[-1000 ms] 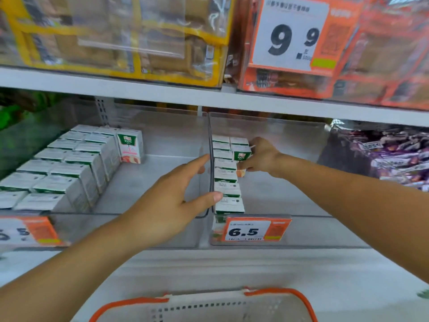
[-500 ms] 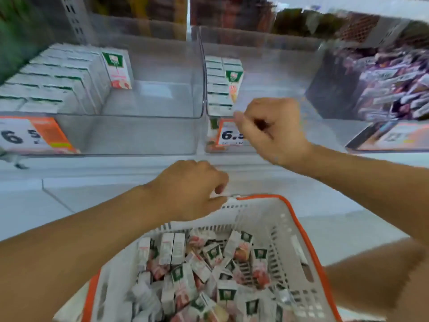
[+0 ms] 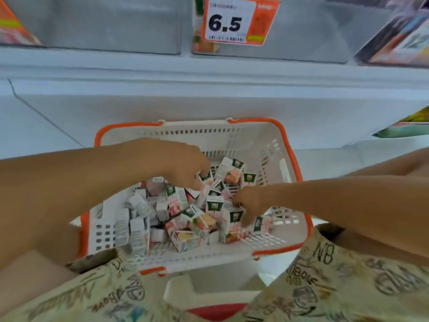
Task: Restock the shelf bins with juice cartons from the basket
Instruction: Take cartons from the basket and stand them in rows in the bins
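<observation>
**Basket still well stocked, restock far from done**

Left hand (image 3: 185,169) curls fingers onto small white-green juice cartons (image 3: 185,219) heaped in white orange-rimmed plastic basket (image 3: 290,159); right hand (image 3: 247,204) pinches one carton. Clear shelf bins (image 3: 111,26) above, fill unseen.

A white plastic basket (image 3: 234,133) with an orange rim sits below the shelf, loosely filled with small juice cartons (image 3: 185,219) lying at all angles. Both hands reach down into the pile. The left hand (image 3: 185,168) has its fingers curled among cartons near the far side; whether it holds one is unclear. The right hand (image 3: 249,202) has fingers curled down onto an upright green-topped carton (image 3: 233,225). Above, an orange price tag (image 3: 239,19) reading 6.5 hangs on a clear shelf bin (image 3: 301,36). Patterned shorts (image 3: 348,275) cover both knees.
</observation>
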